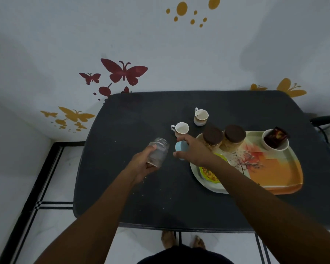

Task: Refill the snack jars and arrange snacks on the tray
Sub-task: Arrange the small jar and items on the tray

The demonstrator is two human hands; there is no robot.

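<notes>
Above the dark table [122, 130], we hold the clear jar [159, 152] in our left hand [143, 164], fingers curled around its lower body. It tilts, its open mouth pointing up and away from us toward the wall, long axis leaning right. Our right hand [192, 151] grips a light blue lid [181, 149] just beside it, thumb and fingers spread and curled over it; most of the lid hides under the palm. Our right forearm covers part of the green snack plate [208, 174] on the tray [278, 172]. Two brown-lidded jars [213, 136] stand on the tray; their contents are hard to make out. Two cups [181, 128] sit behind.
</notes>
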